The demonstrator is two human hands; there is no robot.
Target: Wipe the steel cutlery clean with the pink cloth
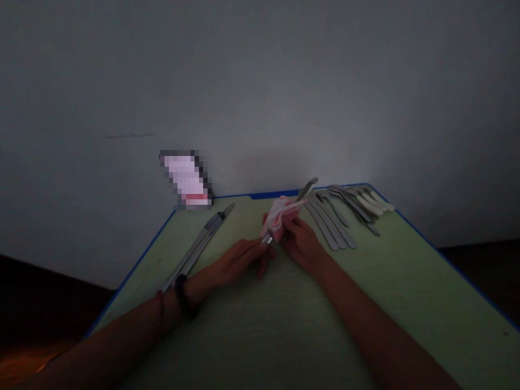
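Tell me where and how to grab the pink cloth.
Pinch the pink cloth by its upper-right corner, ideally from above: that corner juts free, while the right hand grips it lower down and a metal piece pokes out below.

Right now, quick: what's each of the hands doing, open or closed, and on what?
Left hand: closed, holding one end of a metal utensil.
Right hand: closed, holding a pink cloth around that utensil.

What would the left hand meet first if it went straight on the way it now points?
Probably the pink cloth held in the right hand; the left hand points toward it, though exact depth is unclear.
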